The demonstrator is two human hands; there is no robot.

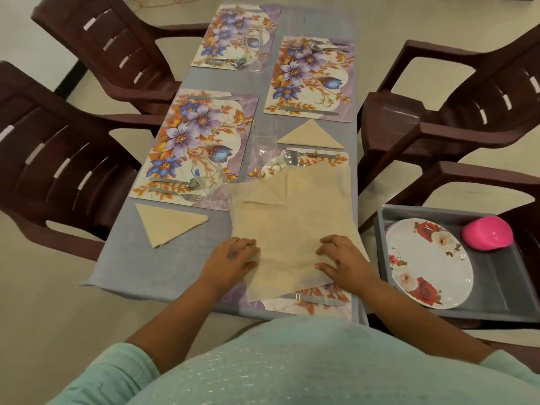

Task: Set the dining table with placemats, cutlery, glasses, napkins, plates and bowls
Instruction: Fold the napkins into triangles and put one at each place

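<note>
Both hands [233,255] flatten napkin [295,229], lengthwise along table.

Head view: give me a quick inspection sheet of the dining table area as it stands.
Surface: grey tablecloth over a narrow table.
Job's things: four floral placemats with cutlery and glasses; two folded napkins, one unfolded napkin on the nearest placemat.
Clutter: nothing seen.
Hands: left hand and right hand press the unfolded napkin's near edge, fingers loosely bent.
Cables: nothing seen on the table.
Surroundings: brown chairs; grey tray with floral plate, pink bowl.
</note>
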